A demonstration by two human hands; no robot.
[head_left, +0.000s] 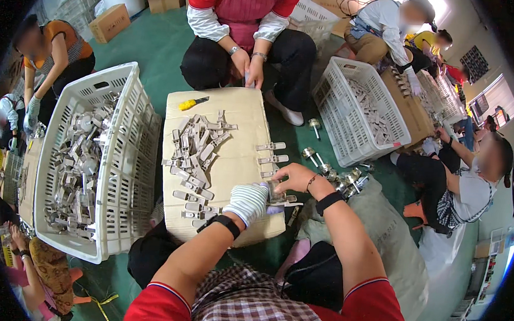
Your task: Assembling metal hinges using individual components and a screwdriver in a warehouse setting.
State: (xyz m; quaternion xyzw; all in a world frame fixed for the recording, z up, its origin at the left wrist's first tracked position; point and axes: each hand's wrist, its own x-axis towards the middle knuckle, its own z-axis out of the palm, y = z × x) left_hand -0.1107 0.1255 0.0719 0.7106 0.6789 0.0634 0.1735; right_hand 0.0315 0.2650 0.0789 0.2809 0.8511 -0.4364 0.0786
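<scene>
Centre of the frame: my gloved left hand (248, 202) and bare right hand (293, 177) are both closed on one small grey metal fitting (277, 192) at the near right edge of the cardboard tabletop (242, 110). It looks flat and dull silver. A few fittings (271, 145) lie finished in a row, I judge; the loose pile (196, 151) and the full white crate (132, 119) at left remain.
</scene>
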